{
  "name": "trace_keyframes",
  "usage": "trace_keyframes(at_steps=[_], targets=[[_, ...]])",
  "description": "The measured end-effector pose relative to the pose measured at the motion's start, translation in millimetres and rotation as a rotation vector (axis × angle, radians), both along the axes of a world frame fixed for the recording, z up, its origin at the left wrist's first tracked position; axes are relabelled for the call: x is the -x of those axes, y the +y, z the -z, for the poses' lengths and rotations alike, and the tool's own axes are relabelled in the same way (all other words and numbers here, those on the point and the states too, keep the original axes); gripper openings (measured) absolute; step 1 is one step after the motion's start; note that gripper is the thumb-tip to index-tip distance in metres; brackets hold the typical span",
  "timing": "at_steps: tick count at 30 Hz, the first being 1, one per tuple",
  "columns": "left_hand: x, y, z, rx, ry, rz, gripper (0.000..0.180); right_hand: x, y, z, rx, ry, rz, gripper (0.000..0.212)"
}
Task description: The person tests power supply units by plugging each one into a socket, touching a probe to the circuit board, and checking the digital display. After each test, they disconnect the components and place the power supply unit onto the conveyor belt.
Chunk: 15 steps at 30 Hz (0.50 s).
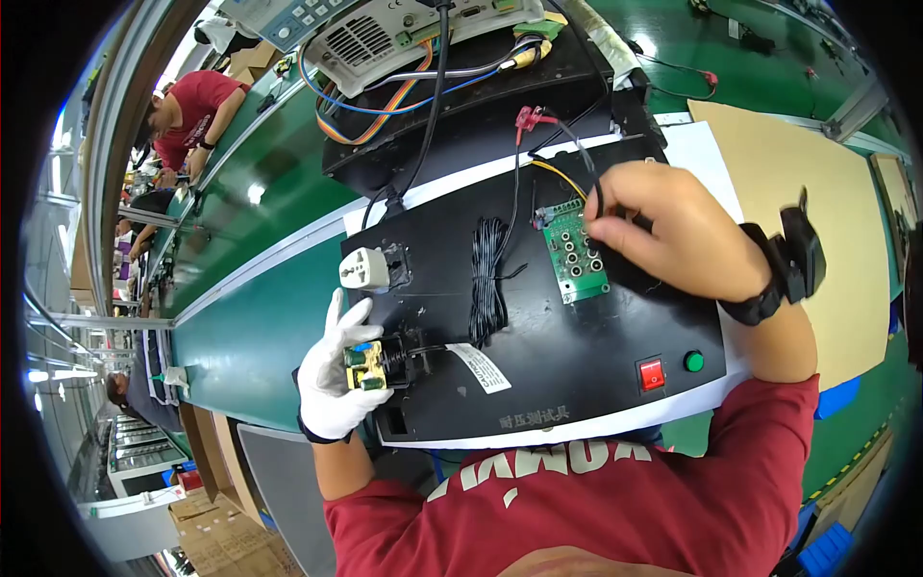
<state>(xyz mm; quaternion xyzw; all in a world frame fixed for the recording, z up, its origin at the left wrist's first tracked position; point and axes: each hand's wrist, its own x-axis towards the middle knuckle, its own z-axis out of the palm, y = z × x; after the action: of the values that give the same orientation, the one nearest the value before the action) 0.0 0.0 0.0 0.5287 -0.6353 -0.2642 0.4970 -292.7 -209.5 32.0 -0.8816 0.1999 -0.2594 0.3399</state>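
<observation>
My left hand (332, 380), in a white glove, closes round a small open circuit board (365, 365) with yellow and green parts. It holds the board against a black fitting at the left of a black test box (433, 404). My bare right hand (654, 226) pinches the end of a black cable (588, 163) over the top of a green circuit board (575, 255) with round metal jacks. What the cable end touches is hidden by my fingers. A tied bundle of black cable (487, 279) lies between the hands, with a white label (478, 368) near it.
A white universal socket (365, 269) stands on the box's left side. A red rocker switch (652, 374) and green button (694, 362) sit at its right front. Behind are red clips (529, 118) and a grey instrument (370, 43). Brown cardboard (817, 240) lies right. Another person (192, 115) sits far left.
</observation>
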Motion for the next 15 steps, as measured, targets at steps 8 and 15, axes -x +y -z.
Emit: trace_keyframes(at_steps=[8, 15], targets=[[-3, -2, 7, 0.070, 0.033, 0.050, 0.072, -1, 12, -5, 0.289, 0.078, -0.043, 0.014], [0, -3, 1, 0.067, 0.098, 0.116, 0.077, -4, 21, 9, 0.280, -0.125, 0.068, 0.015]])
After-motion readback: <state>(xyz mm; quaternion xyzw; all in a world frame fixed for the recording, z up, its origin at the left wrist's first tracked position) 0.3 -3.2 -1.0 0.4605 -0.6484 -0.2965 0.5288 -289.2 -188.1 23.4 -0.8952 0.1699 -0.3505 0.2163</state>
